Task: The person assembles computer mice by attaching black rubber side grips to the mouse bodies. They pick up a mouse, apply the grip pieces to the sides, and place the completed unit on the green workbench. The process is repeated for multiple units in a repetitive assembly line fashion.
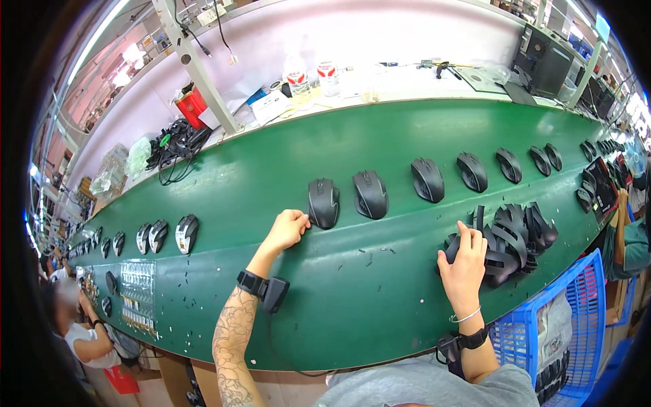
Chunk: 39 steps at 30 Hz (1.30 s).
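My left hand point(288, 229) is closed, its fingers curled in beside the lower left edge of a black computer mouse point(323, 203). Whether it touches the mouse or pinches something small, I cannot tell. To the right, my right hand point(466, 264) has its thumb and fingers apart at the left side of a heap of black curved plastic parts point(510, 234). Some of those parts are hidden under the hand. A second black mouse point(370, 194) lies just right of the first, and another mouse point(427, 180) lies farther along the row.
The green bench point(339, 285) carries more mice, with white-sided ones point(186, 234) at left. Small black scraps point(369, 256) are scattered about. A blue plastic crate point(569, 325) stands at the near right. Co-workers point(91, 332) sit at both ends. Cables point(180, 146) lie on the back shelf.
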Available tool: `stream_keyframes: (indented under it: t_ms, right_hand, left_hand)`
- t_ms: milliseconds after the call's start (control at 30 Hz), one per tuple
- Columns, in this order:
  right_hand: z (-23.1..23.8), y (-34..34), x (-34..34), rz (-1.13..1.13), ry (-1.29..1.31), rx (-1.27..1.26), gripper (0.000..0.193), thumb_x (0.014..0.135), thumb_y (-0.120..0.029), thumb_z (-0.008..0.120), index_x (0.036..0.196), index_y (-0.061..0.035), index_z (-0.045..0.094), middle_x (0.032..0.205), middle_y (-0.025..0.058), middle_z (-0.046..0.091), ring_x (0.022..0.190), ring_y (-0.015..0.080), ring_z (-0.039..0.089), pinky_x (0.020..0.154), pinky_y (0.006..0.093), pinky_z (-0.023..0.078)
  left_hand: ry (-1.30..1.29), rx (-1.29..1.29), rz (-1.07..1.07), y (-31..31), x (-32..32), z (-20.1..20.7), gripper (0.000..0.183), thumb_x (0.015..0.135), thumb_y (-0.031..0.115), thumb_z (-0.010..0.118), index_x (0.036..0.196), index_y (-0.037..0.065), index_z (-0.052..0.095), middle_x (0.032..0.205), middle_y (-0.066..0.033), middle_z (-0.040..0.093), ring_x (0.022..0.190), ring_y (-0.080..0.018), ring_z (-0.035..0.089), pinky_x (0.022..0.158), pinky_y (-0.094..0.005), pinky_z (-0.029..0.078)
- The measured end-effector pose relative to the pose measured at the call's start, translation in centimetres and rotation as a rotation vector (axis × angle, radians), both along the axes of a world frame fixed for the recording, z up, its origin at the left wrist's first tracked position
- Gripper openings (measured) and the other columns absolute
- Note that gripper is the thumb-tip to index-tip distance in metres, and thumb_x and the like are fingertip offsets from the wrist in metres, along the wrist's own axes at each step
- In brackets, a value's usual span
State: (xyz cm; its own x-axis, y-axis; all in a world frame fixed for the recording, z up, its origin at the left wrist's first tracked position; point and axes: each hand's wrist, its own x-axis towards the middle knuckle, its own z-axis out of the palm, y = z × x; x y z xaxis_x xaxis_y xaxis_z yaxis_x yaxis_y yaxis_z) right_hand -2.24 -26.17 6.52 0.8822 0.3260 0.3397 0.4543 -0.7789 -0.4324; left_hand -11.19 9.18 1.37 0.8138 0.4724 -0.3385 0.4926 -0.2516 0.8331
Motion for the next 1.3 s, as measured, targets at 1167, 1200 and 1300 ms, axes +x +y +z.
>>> stream_keyframes:
  t_ms: [1167, 1200, 1300]
  right_hand:
    - [-0.2, 8.6, -3.2, 0.890, 0.593, 0.565, 0.065, 0.064, 0.004, 0.071, 0.125, -0.0029, 0.052, 0.111, 0.0116, 0.052, 0.099, 0.0251, 0.058, 0.086, 0.0339, 0.052]
    - [-0.4, 8.5, -3.1, 0.932, 0.567, 0.541, 0.064, 0.064, 0.004, 0.071, 0.125, -0.0030, 0.053, 0.111, 0.0115, 0.053, 0.099, 0.0250, 0.059, 0.086, 0.0336, 0.052]
    - [-0.7, 8.6, -3.4, 0.995, 0.547, 0.530, 0.060, 0.064, 0.004, 0.070, 0.122, -0.0034, 0.055, 0.108, 0.0110, 0.054, 0.100, 0.0248, 0.060, 0.085, 0.0330, 0.051]
  left_hand:
    - [-0.715, -0.376, 0.317, -13.8, -6.0, 2.6, 0.016, 0.091, 0.012, 0.061, 0.083, -0.001, 0.065, 0.076, -0.0013, 0.061, 0.070, -0.0077, 0.058, 0.062, -0.0241, 0.051]
    - [-0.687, -0.396, 0.333, -13.8, -6.0, 2.7, 0.017, 0.092, 0.013, 0.061, 0.083, -0.001, 0.065, 0.078, -0.0016, 0.062, 0.070, -0.0076, 0.058, 0.061, -0.0238, 0.051]
    - [-0.630, -0.433, 0.359, -13.6, -6.2, 2.8, 0.017, 0.092, 0.013, 0.060, 0.084, -0.001, 0.065, 0.080, -0.0025, 0.062, 0.070, -0.0085, 0.059, 0.061, -0.0242, 0.051]
